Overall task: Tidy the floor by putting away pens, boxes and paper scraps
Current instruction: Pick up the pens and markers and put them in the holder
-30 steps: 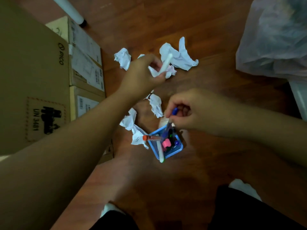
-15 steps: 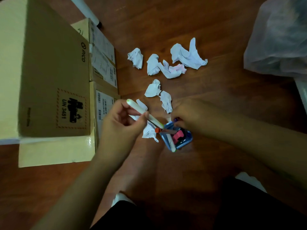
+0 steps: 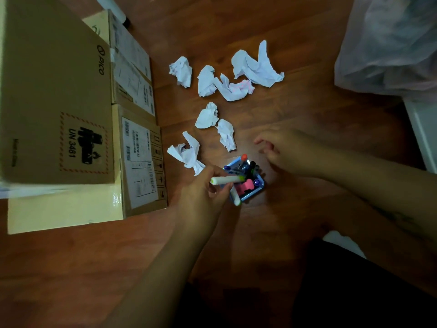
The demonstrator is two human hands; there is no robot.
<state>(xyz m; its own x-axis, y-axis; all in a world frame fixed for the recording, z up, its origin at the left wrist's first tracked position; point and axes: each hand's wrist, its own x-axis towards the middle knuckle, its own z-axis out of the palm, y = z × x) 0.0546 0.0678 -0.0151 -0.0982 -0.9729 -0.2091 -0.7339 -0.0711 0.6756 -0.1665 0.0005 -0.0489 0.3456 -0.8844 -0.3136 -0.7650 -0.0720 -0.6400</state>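
Observation:
A small blue pen holder (image 3: 256, 189) stands on the wooden floor, filled with several pens and a pink item. My left hand (image 3: 208, 192) is closed around a white marker (image 3: 227, 179) held level at the holder's left rim. My right hand (image 3: 283, 152) hovers just right of and above the holder, fingers spread, holding nothing. Several crumpled paper scraps lie beyond: one (image 3: 186, 153) beside my left hand, one (image 3: 227, 136) near the holder, a large one (image 3: 256, 66) farther off.
Stacked cardboard boxes (image 3: 59, 102) line the left side, with a labelled one (image 3: 139, 162) close to my left hand. A translucent plastic bag (image 3: 392, 43) sits at the upper right. My dark-clothed knees fill the bottom of the view.
My left hand brought the white marker down to the holder's rim. My right hand let go at the holder, opened and lifted away to the right.

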